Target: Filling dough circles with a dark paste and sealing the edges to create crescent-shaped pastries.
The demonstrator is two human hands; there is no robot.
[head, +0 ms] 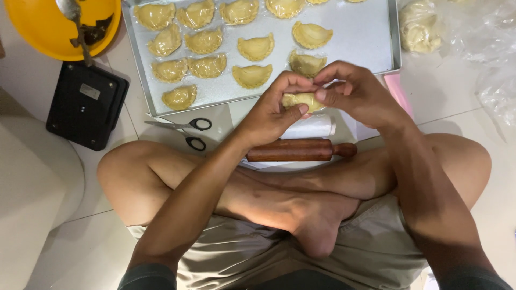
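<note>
Both hands hold one pale dough pastry [302, 100] in front of my crossed legs. My left hand [274, 110] cups it from the left, thumb pressed on its lower edge. Fingertips of my right hand [357, 91] pinch its right rim from above. Just beyond the hands lies a metal baking tray [376, 32] lined with plastic film, carrying several folded half-moon pastries [252, 75] in rows.
A wooden rolling pin [301, 150] and a white tube [314, 127] lie on the floor under the hands. Black-handled scissors [188, 131] sit left of them. A black kitchen scale [86, 104], a yellow bowl [54, 32] with a spoon, and bagged dough [419, 24] surround the tray.
</note>
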